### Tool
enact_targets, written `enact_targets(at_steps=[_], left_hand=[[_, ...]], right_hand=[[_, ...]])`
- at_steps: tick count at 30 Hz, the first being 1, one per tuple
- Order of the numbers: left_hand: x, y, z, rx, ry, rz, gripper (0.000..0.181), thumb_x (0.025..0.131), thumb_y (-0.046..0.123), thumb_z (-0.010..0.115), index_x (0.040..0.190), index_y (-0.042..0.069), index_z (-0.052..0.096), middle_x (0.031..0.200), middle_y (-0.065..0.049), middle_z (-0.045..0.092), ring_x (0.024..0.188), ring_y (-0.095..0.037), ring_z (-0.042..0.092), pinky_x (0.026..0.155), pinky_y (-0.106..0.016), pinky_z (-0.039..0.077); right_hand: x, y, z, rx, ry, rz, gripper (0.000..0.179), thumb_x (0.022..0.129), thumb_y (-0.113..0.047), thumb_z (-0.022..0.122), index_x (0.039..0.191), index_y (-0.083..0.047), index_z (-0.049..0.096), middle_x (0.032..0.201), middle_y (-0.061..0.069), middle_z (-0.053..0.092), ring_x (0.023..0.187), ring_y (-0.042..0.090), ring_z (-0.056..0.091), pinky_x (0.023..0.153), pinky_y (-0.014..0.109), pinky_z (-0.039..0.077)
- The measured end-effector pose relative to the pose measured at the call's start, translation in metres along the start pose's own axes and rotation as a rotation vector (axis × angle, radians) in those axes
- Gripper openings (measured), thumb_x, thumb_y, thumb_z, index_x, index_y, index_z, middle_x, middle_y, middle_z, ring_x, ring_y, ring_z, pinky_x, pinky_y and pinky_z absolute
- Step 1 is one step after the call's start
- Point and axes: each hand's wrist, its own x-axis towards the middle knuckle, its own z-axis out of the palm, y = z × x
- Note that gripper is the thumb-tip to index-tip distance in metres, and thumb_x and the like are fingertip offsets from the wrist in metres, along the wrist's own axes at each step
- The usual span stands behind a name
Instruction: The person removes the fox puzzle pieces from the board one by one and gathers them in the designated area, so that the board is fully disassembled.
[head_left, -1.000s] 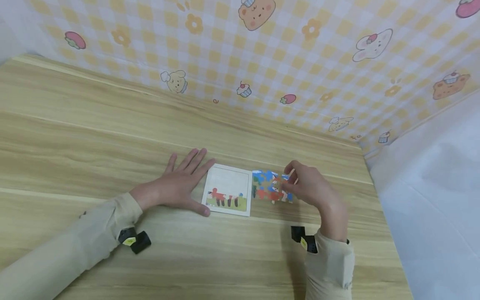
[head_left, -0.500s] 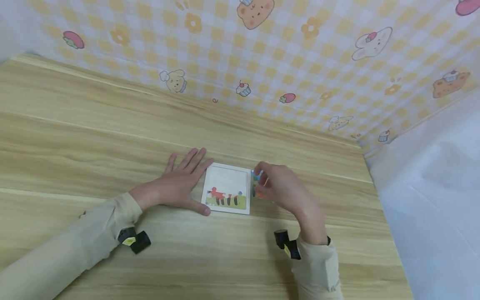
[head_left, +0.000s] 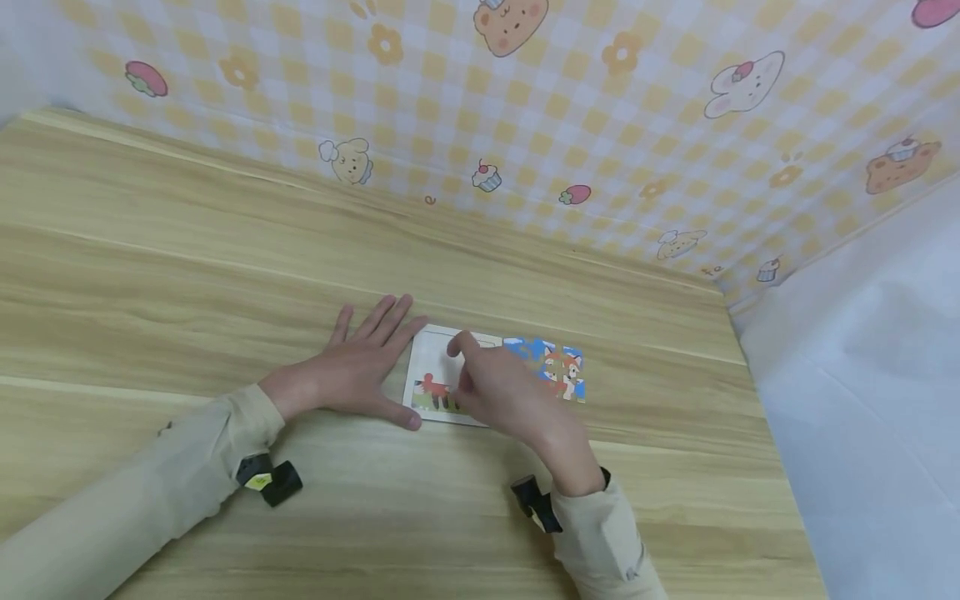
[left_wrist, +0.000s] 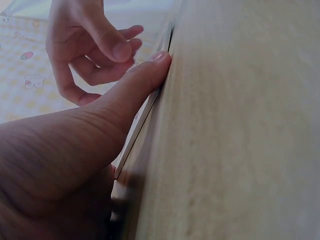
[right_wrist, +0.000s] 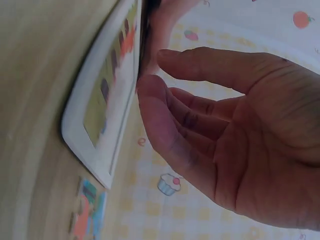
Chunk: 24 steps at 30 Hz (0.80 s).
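Note:
A jigsaw puzzle tray [head_left: 434, 353] with a white rim lies flat on the wooden table. Along its lower part, joined puzzle pieces [head_left: 433, 390] show a red animal body and dark legs on green; the upper area is bare white. My left hand [head_left: 356, 371] is spread flat at the tray's left side, with index fingertip and thumb at its corners. Over the tray's right half hovers my right hand [head_left: 506, 387], fingers loosely curled. In the right wrist view, a gap separates its thumb [right_wrist: 205, 64] from the index finger, and nothing shows between them.
To the right of the tray lie several loose puzzle pieces [head_left: 558, 367], showing fox faces and blue sky, partly covered by the right hand. A yellow checked cloth [head_left: 450, 108] with cartoon prints rises behind the table. Both wrists carry black cameras.
My right hand has swept left from above the loose pieces to above the tray, uncovering the fox pieces. The left hand stays in place at the tray's edge.

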Motion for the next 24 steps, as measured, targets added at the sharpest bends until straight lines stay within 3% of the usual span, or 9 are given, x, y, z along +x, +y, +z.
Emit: enact_targets(at_steps=[6, 16, 24], left_hand=[[-0.001, 0.000, -0.001, -0.008, 0.004, 0.006, 0.120, 0.066, 0.071, 0.065, 0.150, 0.007, 0.008, 0.154, -0.016, -0.011, 0.138, -0.031, -0.016, 0.099, -0.065, -0.013], [-0.001, 0.002, -0.003, -0.015, 0.007, 0.012, 0.120, 0.066, 0.070, 0.066, 0.149, 0.006, 0.008, 0.153, -0.017, -0.010, 0.138, -0.032, -0.014, 0.098, -0.065, -0.013], [-0.001, 0.001, -0.003, -0.007, 0.006, 0.008, 0.120, 0.065, 0.071, 0.065, 0.149, 0.006, 0.008, 0.153, -0.018, -0.010, 0.138, -0.032, -0.014, 0.098, -0.066, -0.012]], right_hand=[[0.005, -0.001, 0.009, 0.034, -0.065, -0.038, 0.023, 0.088, 0.001, 0.051, 0.110, -0.004, 0.052, 0.073, -0.003, 0.058, 0.052, 0.009, 0.047, 0.050, 0.021, 0.040], [0.007, 0.001, 0.013, -0.001, -0.064, -0.094, 0.020, 0.083, 0.005, 0.057, 0.100, -0.007, 0.055, 0.075, -0.004, 0.053, 0.062, 0.012, 0.048, 0.057, 0.022, 0.041], [0.008, -0.001, 0.014, -0.034, -0.065, -0.088, 0.018, 0.084, 0.003, 0.059, 0.095, -0.011, 0.056, 0.072, -0.003, 0.052, 0.063, 0.013, 0.048, 0.057, 0.023, 0.040]])
